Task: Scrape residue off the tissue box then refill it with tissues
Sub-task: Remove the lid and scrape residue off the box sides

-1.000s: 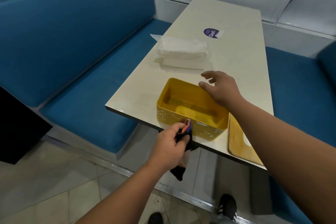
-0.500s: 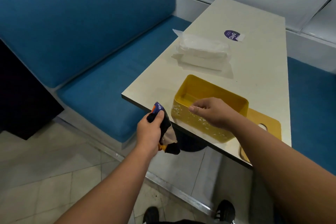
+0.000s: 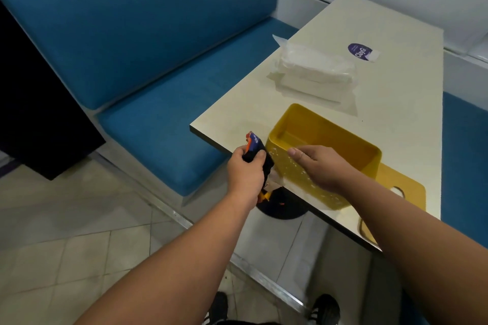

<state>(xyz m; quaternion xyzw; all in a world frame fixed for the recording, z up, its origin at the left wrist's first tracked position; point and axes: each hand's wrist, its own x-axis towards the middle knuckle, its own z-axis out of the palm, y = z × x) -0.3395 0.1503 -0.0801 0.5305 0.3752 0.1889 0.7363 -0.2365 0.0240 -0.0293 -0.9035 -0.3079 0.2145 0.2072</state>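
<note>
Left hand (image 3: 247, 170) is curled tight around a dark scraper (image 3: 255, 147) with orange and blue markings, thumb and fingers wrapped over its handle; the tool's upper end pokes out above the fist and its lower end hangs below the palm, just off the near-left corner of the table (image 3: 396, 103). The scraper sits right beside the left end of the yellow tissue box (image 3: 340, 140), touching or nearly touching that end wall; which of the two, I cannot tell.

Right hand (image 3: 320, 166) lies over the box's near long wall, fingers stretched fairly straight and pointing left along the rim, pressing on the box rather than wrapping it. The box stands upright and lidless near the table's near edge, close to the near-left corner. Its inside shows bare yellow floor. Whitish flecks of residue (image 3: 290, 170) dot the outer face of the near wall.

Just right of the box, flat on the table against the near edge, lies the yellow lid (image 3: 404, 187) with an oval slot cut in it. Farther along the table's left edge sits a clear plastic pack of white tissues (image 3: 315, 71), well apart from the box. Beyond it, toward the far end, a round purple sticker (image 3: 359, 51) is stuck to the tabletop.

A blue padded bench (image 3: 137, 42) runs along the table's left side, over a pale tiled floor (image 3: 66, 240).
</note>
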